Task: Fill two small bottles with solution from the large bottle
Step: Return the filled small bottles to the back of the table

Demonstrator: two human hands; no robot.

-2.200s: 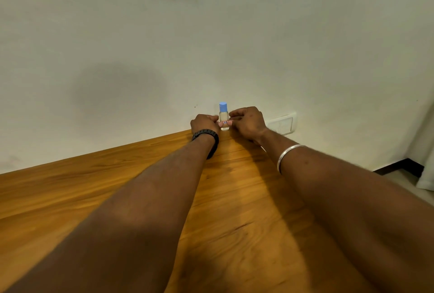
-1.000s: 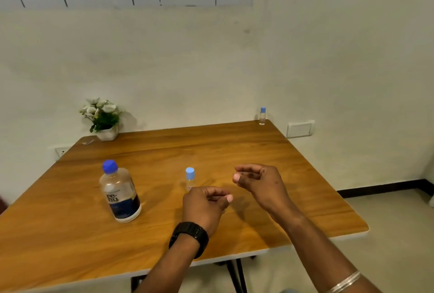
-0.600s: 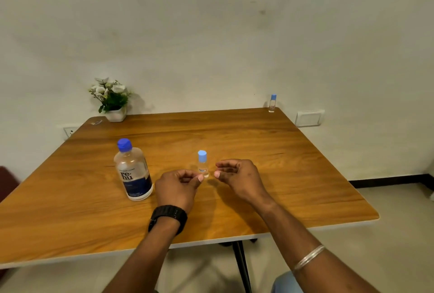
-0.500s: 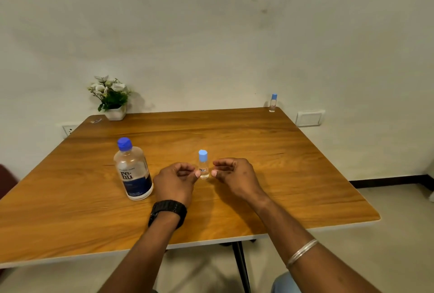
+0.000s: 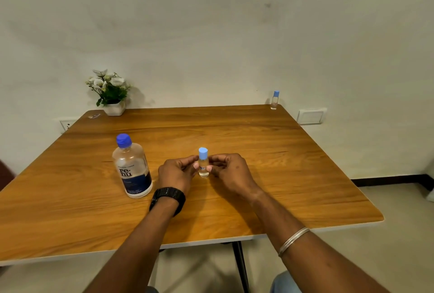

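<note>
A small clear bottle with a light blue cap stands upright on the wooden table near its middle. My left hand pinches its body from the left, and my right hand pinches it from the right. The large clear bottle with a dark blue cap and a "re-nu" label stands capped to the left of my left hand. A second small bottle with a blue cap stands at the table's far right corner by the wall.
A white pot of flowers sits at the far left corner, with a small scrap beside it. Wall sockets are mounted past the right edge. The table's near edge lies just under my forearms.
I pulled back from the far corner, leaving one small bottle there. Both hands then closed in on the middle small bottle and now pinch it from either side.
</note>
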